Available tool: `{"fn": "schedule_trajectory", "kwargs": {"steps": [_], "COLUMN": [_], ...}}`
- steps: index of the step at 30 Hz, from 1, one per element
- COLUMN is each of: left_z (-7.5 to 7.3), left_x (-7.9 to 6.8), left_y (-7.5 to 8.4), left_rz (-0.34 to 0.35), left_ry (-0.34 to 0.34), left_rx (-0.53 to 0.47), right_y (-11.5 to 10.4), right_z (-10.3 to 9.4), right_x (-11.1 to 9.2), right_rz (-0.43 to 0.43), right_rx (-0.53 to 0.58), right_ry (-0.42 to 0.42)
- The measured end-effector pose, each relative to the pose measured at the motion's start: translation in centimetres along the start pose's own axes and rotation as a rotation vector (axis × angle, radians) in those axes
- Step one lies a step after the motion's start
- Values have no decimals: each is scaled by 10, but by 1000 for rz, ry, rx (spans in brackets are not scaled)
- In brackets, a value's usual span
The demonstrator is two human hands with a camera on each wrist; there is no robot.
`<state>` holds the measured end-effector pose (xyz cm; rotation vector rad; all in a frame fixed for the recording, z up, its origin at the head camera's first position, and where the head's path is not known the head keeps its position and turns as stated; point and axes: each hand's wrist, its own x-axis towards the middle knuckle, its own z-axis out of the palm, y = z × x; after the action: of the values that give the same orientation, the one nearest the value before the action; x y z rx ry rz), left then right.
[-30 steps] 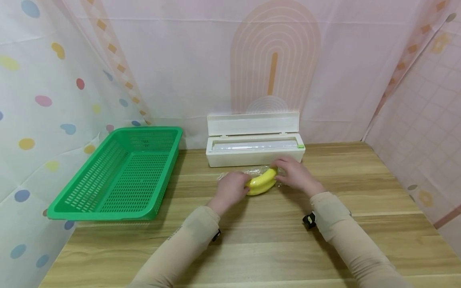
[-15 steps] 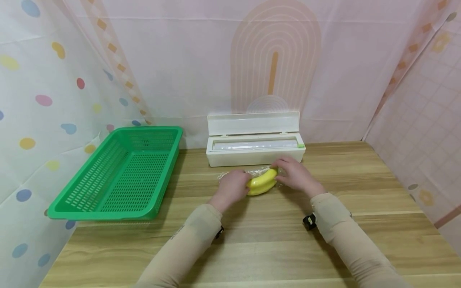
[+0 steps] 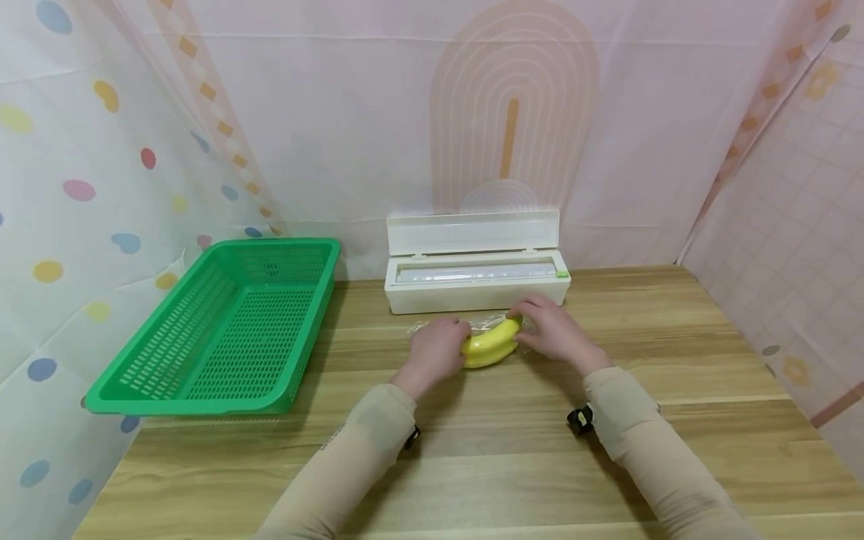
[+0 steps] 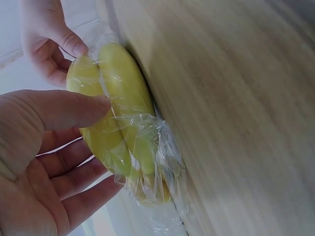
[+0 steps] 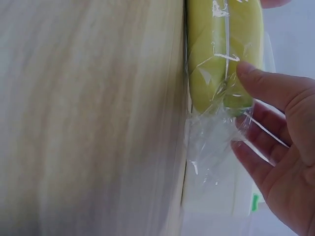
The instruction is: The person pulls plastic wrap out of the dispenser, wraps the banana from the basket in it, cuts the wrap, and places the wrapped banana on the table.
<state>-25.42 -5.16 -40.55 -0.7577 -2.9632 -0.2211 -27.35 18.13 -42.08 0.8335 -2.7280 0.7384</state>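
Two yellow bananas (image 3: 491, 345), joined side by side, lie on the table in front of the white box, with clear cling film (image 4: 170, 157) drawn round them. The left hand (image 3: 436, 351) holds their left end, thumb on top and fingers behind, as the left wrist view shows. At the other end, the right hand (image 3: 552, 330) pinches the bananas and film between thumb and fingers. Loose, crumpled film (image 5: 209, 140) sticks out past the ends in both wrist views.
Just behind the hands stands a white cling film box (image 3: 472, 300), its lid (image 3: 472, 234) raised and a film roll (image 3: 475, 273) inside. A green plastic basket (image 3: 313, 322) sits at the left on the wooden table (image 3: 486, 472). Patterned curtains (image 3: 324, 135) enclose the back and sides.
Almost nothing differs. Both hands stay at the two ends of the bananas; the whole head view has shifted very slightly.
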Motion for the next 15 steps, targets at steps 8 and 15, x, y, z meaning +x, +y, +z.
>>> {"fn": "schedule_trajectory", "kwargs": {"steps": [8, 15], "left_z": [3, 5], "left_x": [-3, -5], "left_y": [-1, -1], "left_rz": [11, 34], "left_ry": [25, 61], "left_rx": [-15, -6], "right_y": [1, 0], "right_z": [-3, -4], "right_x": [-5, -7], "right_rz": [-62, -59], "right_rx": [-14, 10], "right_ry": [34, 16]}}
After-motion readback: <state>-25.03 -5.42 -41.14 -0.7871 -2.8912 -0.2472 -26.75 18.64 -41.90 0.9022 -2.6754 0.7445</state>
